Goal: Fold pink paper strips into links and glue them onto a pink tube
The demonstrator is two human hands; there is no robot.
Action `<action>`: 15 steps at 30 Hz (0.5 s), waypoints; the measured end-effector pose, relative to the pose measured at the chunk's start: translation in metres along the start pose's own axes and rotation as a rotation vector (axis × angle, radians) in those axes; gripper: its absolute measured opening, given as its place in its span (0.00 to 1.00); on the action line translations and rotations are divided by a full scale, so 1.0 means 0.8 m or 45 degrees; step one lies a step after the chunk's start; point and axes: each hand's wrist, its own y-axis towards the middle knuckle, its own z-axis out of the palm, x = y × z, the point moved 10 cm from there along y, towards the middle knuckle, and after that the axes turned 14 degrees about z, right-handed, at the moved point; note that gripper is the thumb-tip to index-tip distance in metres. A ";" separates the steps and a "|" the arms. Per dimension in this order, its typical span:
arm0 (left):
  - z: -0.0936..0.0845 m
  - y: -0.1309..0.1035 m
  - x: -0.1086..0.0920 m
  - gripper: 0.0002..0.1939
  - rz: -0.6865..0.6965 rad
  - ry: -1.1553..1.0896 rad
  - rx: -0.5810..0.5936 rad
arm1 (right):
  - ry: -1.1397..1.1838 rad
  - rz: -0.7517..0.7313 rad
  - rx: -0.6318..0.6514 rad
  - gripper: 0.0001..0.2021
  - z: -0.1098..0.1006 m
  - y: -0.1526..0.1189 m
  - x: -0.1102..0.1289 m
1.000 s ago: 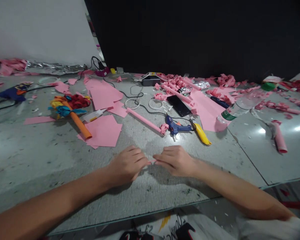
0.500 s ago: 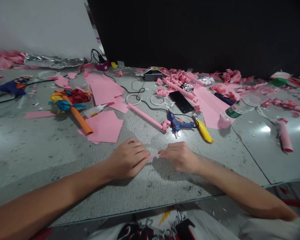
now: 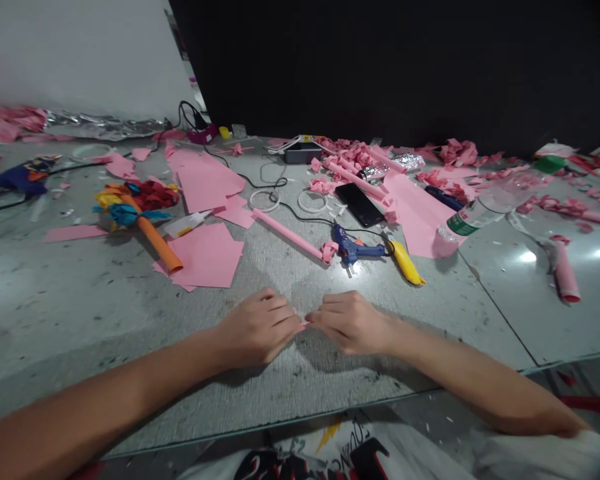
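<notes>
Between my two hands a thin strip of pink paper [image 3: 305,324] shows only as a sliver; my fingers hide the rest. My left hand [image 3: 261,328] pinches its left end, fingers curled. My right hand [image 3: 351,323] grips the other end, its fingertips almost touching those of the left. Both hands are low over the grey table [image 3: 220,400]. Just beyond them lie a rolled pink paper tube [image 3: 290,233] with a curled paper end and a blue glue gun [image 3: 355,248] on a black cord.
Pink paper sheets [image 3: 207,257] and an orange tube with coloured paper petals [image 3: 155,233] lie to the left. A yellow cutter [image 3: 407,263], a phone [image 3: 360,204] and a tilted plastic bottle [image 3: 485,210] are to the right. Crumpled pink paper [image 3: 457,152] lines the back.
My hands have come closer together and slightly nearer to me, so less of the pink strip shows between them. The view has shifted a little; the other things stay put.
</notes>
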 end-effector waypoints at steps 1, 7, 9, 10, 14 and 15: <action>0.001 -0.001 0.004 0.13 -0.029 -0.029 0.002 | -0.023 -0.005 -0.011 0.11 0.000 -0.002 -0.001; -0.003 -0.006 0.015 0.15 -0.096 -0.072 -0.024 | 0.049 0.075 -0.026 0.09 -0.006 -0.007 -0.013; -0.005 -0.004 0.010 0.15 -0.073 -0.053 -0.032 | 0.067 0.109 -0.010 0.09 -0.006 -0.004 -0.013; -0.005 -0.003 0.008 0.15 -0.075 -0.073 -0.033 | 0.065 0.120 -0.004 0.09 -0.006 -0.002 -0.011; -0.004 -0.002 0.022 0.16 -0.370 -0.386 -0.158 | 0.100 0.144 -0.035 0.11 -0.011 0.001 -0.005; -0.004 -0.005 0.032 0.17 -0.517 -0.476 -0.210 | 0.153 0.180 -0.055 0.11 -0.014 0.001 -0.007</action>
